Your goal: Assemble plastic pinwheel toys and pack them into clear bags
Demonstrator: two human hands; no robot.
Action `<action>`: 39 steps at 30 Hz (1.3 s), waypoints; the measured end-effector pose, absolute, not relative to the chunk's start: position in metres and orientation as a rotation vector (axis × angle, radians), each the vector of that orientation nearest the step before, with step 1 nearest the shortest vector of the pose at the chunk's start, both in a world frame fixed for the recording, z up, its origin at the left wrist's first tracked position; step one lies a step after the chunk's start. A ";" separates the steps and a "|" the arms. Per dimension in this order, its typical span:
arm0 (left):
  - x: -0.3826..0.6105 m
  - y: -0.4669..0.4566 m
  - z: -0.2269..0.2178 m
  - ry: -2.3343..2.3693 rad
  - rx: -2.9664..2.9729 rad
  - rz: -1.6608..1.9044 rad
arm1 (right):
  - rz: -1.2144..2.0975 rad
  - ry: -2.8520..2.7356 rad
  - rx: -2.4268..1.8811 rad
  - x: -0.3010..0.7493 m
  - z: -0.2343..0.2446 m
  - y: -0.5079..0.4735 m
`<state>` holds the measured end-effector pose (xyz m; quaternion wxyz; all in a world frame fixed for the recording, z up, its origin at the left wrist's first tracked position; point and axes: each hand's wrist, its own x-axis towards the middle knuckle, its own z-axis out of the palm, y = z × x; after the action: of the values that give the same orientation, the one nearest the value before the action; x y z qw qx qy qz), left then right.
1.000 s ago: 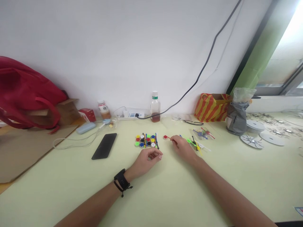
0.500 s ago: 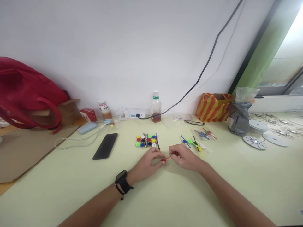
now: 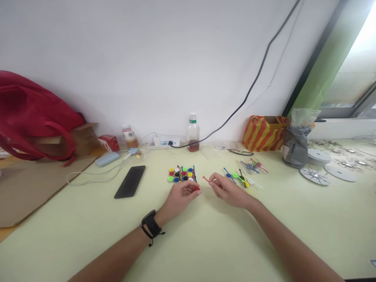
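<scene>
1. Two bare hands work over the pale green table [image 3: 182, 250] in the head view, near the middle and a little apart from each other
2. Left hand [image 3: 179, 196]: thumb and fingers are closed around a red disc [image 3: 196, 188], which shows at the fingertips; a black watch [image 3: 150, 222] circles the wrist
3. Right hand [image 3: 227, 190]: thumb and forefinger pinch a thin red stick [image 3: 206, 179], its free end pointing left and towards the far side, clear of the red disc
4. Just beyond the left hand lies a cluster of coloured discs [image 3: 177, 174], in rows, with slim sticks lying along its right part
5. Just right of the right hand lie arrow-shaped pieces: a blue one [image 3: 229, 175], a green one [image 3: 237, 177], and black, yellow and white ones close by
6. Farther right and beyond these rests a clear bag of coloured parts [image 3: 253, 166]
7. To the left lies a black phone [image 3: 129, 182]; at the far edge, by the wall, stands a bottle with dark liquid [image 3: 193, 135], and right of it a striped bag [image 3: 262, 134]
</scene>
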<state>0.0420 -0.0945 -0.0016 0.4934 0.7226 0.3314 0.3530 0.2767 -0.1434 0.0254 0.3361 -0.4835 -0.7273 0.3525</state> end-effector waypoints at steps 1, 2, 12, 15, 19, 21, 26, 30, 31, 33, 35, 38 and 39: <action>0.042 -0.093 -0.001 0.809 1.709 0.886 | 0.985 -1.825 -1.239 0.276 0.025 -0.143; 0.043 -0.093 0.000 0.811 1.669 0.915 | 1.042 -1.755 -1.209 0.275 0.025 -0.142; 0.040 -0.096 0.012 0.726 1.554 0.950 | 1.226 -1.421 -1.031 0.258 0.033 -0.140; 0.039 -0.097 0.012 0.703 1.588 0.945 | 1.292 -1.321 -0.997 0.253 0.033 -0.142; 0.038 -0.099 0.012 0.720 1.623 0.934 | 1.392 -1.203 -0.940 0.252 0.027 -0.142; 0.039 -0.100 0.012 0.723 1.650 0.937 | 1.408 -1.181 -0.926 0.252 0.024 -0.141; 0.042 -0.102 0.008 0.721 1.740 0.971 | 1.296 -1.212 -0.972 0.249 0.024 -0.140; 0.042 -0.100 0.007 0.760 1.794 1.018 | 1.144 -1.312 -1.082 0.249 0.025 -0.140; 0.042 -0.100 0.007 0.778 1.817 1.027 | 1.116 -1.340 -1.103 0.250 0.024 -0.140; 0.041 -0.101 0.009 0.802 1.888 1.035 | 1.082 -1.395 -1.132 0.252 0.023 -0.139; 0.041 -0.102 0.013 0.793 1.969 1.046 | 1.076 -1.429 -1.142 0.253 0.021 -0.138; 0.041 -0.105 0.016 0.752 2.049 1.061 | 1.098 -1.436 -1.117 0.253 0.020 -0.137; 0.041 -0.106 0.017 0.745 2.058 1.057 | 1.106 -1.432 -1.104 0.253 0.020 -0.137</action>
<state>0.0405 -0.1059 0.0167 0.3480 0.7939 0.2873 0.4076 0.2526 -0.1366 0.0197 0.4892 -0.4544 -0.5892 0.4550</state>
